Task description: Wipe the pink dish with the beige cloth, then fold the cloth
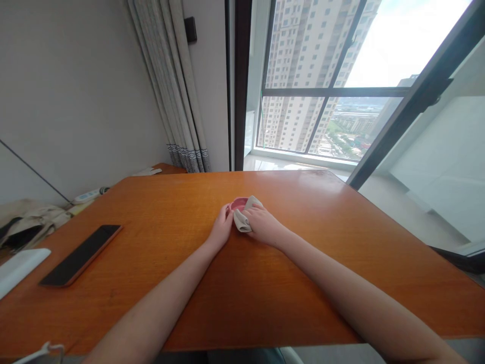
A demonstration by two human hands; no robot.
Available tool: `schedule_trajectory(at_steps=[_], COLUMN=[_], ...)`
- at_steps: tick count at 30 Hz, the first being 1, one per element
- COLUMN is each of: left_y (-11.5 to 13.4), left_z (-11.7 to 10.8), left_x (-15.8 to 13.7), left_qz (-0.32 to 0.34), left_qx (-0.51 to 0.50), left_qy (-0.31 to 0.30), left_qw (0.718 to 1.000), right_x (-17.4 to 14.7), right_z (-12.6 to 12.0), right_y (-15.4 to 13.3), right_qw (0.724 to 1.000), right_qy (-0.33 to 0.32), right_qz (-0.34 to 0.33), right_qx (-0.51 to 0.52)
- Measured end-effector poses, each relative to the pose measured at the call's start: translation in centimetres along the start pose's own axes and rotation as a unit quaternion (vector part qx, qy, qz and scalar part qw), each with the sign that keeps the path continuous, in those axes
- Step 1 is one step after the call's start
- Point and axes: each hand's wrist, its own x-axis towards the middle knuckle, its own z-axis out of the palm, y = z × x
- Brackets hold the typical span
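Near the middle of the wooden table, a small pink round dish is between my hands. My left hand has its fingers closed on the dish's left side. A light grey cloth is bunched in my right hand, closed around it and pressed against the dish's right side and rim. Part of the cloth sticks up above my right fingers. The cloth and fingers hide the near right part of the dish.
A dark phone-like slab lies on the table's left, with a white object beside it. Past the left edge are a power strip and heaped fabric. A curtain and large window stand beyond.
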Motion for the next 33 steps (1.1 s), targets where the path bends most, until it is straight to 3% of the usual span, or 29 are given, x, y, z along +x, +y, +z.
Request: schedule_trajectory(at_steps=[6, 20, 24, 29, 33], left_y=[0.8, 0.6, 1.1, 2.8, 2.8], left_z=[0.5, 0.9, 1.2, 1.6, 1.4], left_x=[0.0, 0.5, 0.2, -0.9, -1.0], left_qz=[-0.01, -0.032, -0.032, -0.113, -0.063], left_qx=[-0.018, -0.06, -0.138, -0.308, -0.302], left_qy=[0.007, 0.005, 0.025, 0.005, 0.013], left_qw=[1.0, 0.998, 0.99, 0.944, 0.951], right_x=[1.1, 0.4, -0.2, -0.4, -0.3], right_z=[-0.6, 1.1, 1.8, 2.6, 3.0], right_y=[-0.1, 1.6, 1.5, 0.2, -0.1], right_qw=[0.999, 0.998, 0.996, 0.983, 0.977], right_qy=[-0.022, 0.05, 0.085, 0.171, 0.204], right_qz=[0.024, -0.025, -0.024, 0.002, -0.029], right_qx=[-0.003, 0.009, -0.008, -0.066, -0.056])
